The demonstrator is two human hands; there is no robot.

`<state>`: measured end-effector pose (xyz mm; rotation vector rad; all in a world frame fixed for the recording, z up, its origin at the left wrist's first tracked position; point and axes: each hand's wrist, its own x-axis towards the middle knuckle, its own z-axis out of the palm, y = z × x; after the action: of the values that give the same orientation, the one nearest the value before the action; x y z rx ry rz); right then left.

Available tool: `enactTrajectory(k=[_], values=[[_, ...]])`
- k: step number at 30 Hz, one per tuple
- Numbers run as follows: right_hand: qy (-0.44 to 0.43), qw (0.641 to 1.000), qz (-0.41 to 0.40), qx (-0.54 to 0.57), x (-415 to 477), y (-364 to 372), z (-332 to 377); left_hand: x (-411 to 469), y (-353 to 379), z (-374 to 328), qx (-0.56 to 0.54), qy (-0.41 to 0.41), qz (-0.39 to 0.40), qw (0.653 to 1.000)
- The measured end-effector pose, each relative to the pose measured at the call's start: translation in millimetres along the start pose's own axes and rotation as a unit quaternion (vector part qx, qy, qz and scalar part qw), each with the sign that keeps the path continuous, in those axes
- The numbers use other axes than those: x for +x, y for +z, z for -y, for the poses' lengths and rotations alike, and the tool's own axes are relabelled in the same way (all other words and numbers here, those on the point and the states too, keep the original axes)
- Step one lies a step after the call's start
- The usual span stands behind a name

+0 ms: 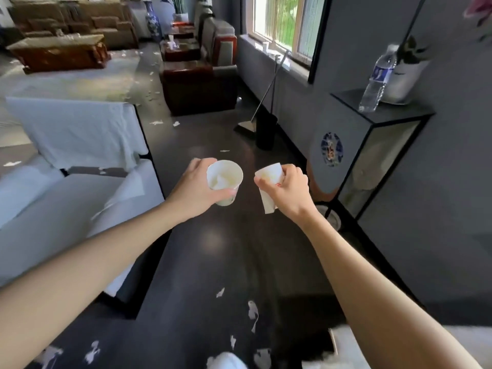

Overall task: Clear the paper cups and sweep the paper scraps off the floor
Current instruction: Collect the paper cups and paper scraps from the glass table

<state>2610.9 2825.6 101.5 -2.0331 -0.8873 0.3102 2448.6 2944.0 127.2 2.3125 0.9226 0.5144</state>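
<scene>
A white paper cup (225, 182) and a second white cup (270, 170) printed with a touch of red stand out against the glossy near-black floor (226, 262), flecked with white paper scraps (253, 311). White cloth covers the near sofa (66, 198); beyond are brown sofas (106, 25), a reddish-brown table (58, 53), a blue-and-white patterned vase (152, 21), grey walls (452, 182) and a blue-labelled clear bottle (376, 81).

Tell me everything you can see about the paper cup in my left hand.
The white round paper cup is gripped by the left hand, fingers behind its wall, thumb across the front. It tilts with its open mouth toward the camera; pale crumpled paper seems to lie inside. It hangs above the dark glossy floor, near but apart from the squashed white paper cup in the right hand.
</scene>
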Motion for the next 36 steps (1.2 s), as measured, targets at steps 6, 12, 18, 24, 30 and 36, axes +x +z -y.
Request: enactTrajectory(k=[6,12,18,24,30,36], values=[[-0.025,0.999,-0.006,-0.029,193,18,-3,201,18,32,-0.014,-0.007,-0.006,1.0],[-0.007,0.999,-0.033,-0.043,411,76,-19,433,32,83,-0.016,0.029,0.0,0.999],[-0.008,0.998,-0.038,-0.054,633,110,7,661,13,116,0.016,0.028,0.004,0.999],[0.038,0.996,-0.067,-0.035,826,138,-33,859,50,140,0.023,0.061,0.064,0.996],[0.08,0.995,-0.065,-0.016,1062,172,-96,1098,127,163,0.0,0.054,0.109,0.993],[0.146,0.988,-0.039,-0.026,1244,186,-133,1289,179,179,0.002,0.045,0.168,0.985]])
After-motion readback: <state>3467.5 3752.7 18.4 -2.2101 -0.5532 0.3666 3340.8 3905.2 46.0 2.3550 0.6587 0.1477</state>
